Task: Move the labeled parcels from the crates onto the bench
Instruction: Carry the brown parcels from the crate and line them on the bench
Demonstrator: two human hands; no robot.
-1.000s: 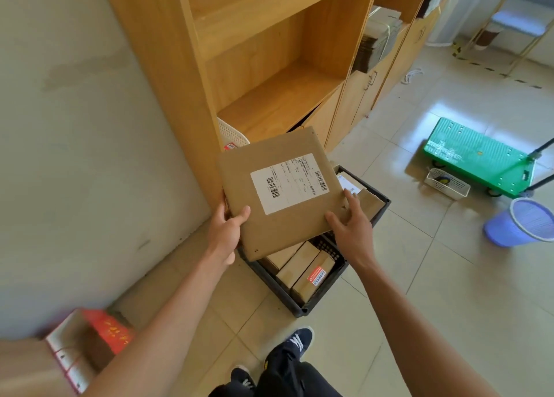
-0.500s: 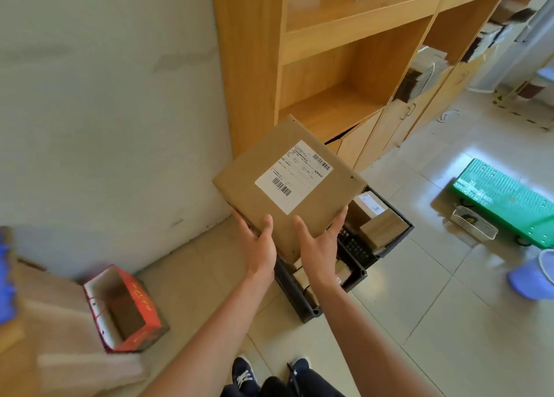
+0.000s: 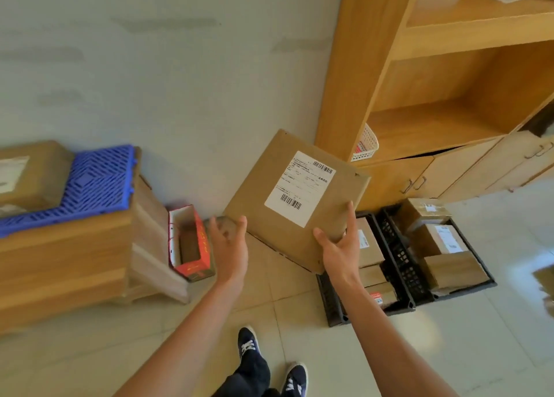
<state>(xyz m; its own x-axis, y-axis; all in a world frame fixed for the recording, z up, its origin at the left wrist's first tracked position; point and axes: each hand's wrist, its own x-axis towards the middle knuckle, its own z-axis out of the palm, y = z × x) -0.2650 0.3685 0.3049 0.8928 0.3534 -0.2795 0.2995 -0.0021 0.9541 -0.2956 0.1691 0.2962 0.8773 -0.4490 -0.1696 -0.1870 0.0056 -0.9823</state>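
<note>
Two hands on this one would be the safe way, but right now only our right hand (image 3: pixel 337 248) really has the flat brown cardboard parcel with the white barcode label (image 3: pixel 295 198): thumb and forefinger spread wide along its near corner, with the rest of the hand under that corner, so it's more propped than clamped. Our left hand (image 3: pixel 229 240) is just off the parcel's lower left corner with fingers loosely spread, holding nothing; can't tell if a fingertip touches the edge, it's blurry. The parcel is up in the air, tilted, label facing us, between the two black slatted plastic crates (image 3: pixel 398 264) on the floor at right and the low wooden bench (image 3: pixel 63 252) at left, which has a blue plastic grid mat (image 3: pixel 90 183) and another brown labeled box (image 3: pixel 28 176) on top. Our take: get the left hand back under that free corner before swinging over, keep it flat, and land it label-up on bare mat beside the other box. Mind the red open-topped carton (image 3: pixel 192 243) by the bench.
</note>
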